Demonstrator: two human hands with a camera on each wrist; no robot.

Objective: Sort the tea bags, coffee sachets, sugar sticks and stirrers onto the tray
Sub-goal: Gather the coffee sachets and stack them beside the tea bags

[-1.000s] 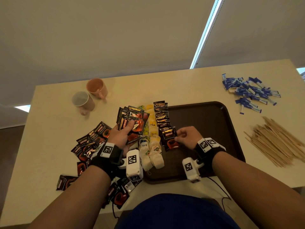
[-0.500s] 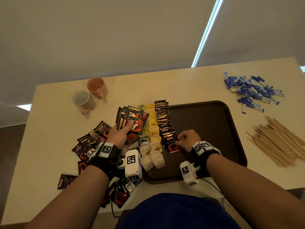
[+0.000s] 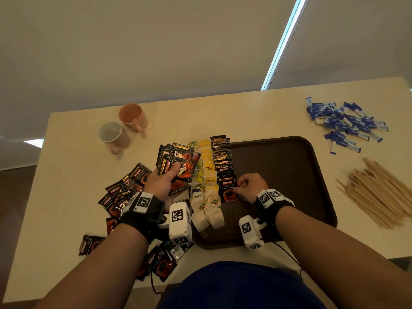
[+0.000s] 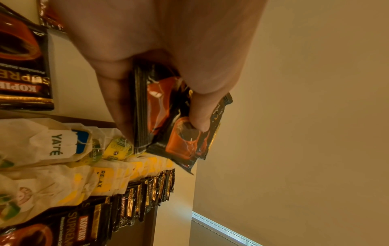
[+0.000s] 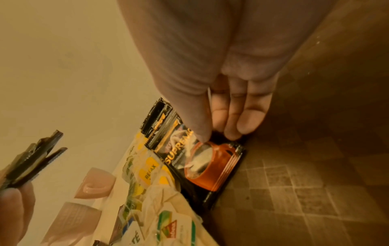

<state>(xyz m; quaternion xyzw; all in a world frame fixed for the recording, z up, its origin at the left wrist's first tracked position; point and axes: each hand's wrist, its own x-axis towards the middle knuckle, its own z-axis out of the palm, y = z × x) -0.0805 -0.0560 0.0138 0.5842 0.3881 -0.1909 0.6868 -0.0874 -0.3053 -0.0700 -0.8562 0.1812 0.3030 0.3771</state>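
A dark brown tray [image 3: 289, 170] lies on the table. Along its left side run a column of tea bags [image 3: 208, 181] and a row of overlapping black coffee sachets [image 3: 223, 161]. My left hand [image 3: 165, 184] grips a fanned stack of coffee sachets [image 3: 178, 163] [image 4: 168, 119] above the table, left of the tray. My right hand [image 3: 247, 186] pinches the right edge of the nearest coffee sachet [image 3: 228, 189] [image 5: 206, 159], which lies at the near end of the row. Blue sugar sticks [image 3: 343, 126] and wooden stirrers [image 3: 379, 195] sit in piles right of the tray.
Two mugs, one peach [image 3: 133, 117] and one grey-white [image 3: 114, 136], stand at the back left. More loose coffee sachets [image 3: 127, 188] are scattered on the table to the left and near the front edge [image 3: 162, 262]. The tray's right half is bare.
My right hand has drawn the nearest sachet slightly toward me along the row and now holds it at its right edge. The left hand keeps the stack in about the same place.
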